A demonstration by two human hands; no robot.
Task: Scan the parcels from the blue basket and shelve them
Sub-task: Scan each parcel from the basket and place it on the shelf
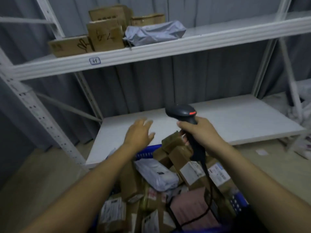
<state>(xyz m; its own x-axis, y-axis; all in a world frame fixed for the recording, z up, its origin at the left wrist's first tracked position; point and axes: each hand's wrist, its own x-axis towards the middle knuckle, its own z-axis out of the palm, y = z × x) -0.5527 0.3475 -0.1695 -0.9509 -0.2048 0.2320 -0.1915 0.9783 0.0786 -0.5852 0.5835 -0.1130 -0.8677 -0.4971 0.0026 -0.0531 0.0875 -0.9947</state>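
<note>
The blue basket [147, 153] sits low in front of me, heaped with several brown cardboard parcels [178, 153] and a grey poly mailer [155, 174]. My right hand [200, 132] grips the handle of a black barcode scanner [182, 112], whose head points left over the pile; its cable trails down into the basket. My left hand [138, 133] hovers with fingers spread above the basket's far rim, holding nothing. On the upper shelf [151, 51], at its left, stand several brown boxes [104, 36] and a grey bag [154, 33].
The white lower shelf board [235, 121] lies bare just behind the basket. White perforated uprights [33, 111] frame the rack left and right. A label [95, 61] marks the upper shelf's edge. White bags [304, 98] pile at the far right on the floor.
</note>
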